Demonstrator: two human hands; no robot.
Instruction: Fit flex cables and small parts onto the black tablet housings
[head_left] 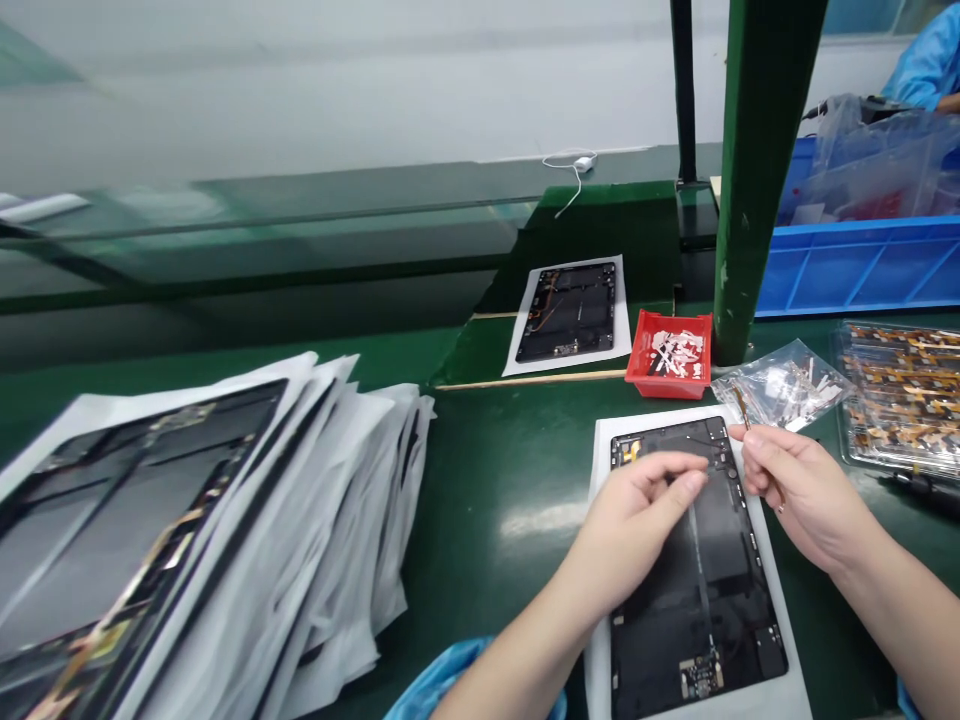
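My right hand [806, 485] pinches a thin brown-gold flex cable [742, 408], which sticks up above the fingertips; its lower end shows below them. The hand is over the upper right edge of a black tablet back housing [660, 610]. This housing lies on a white sheet [600, 650], with a small circuit board [701, 677] at its near end. My left hand [637, 515] hovers over the upper part of the housing, thumb and forefinger closed together. Whether anything is between them is too small to make out.
Tablet housings interleaved with white sheets [330, 500] are stacked at left. Beyond are another housing [574, 310], a red tray of small white pieces [670, 352] and a green post [765, 180]. At right lie a clear bag [787, 380], flex-cable trays [904, 395] and a blue crate [862, 265].
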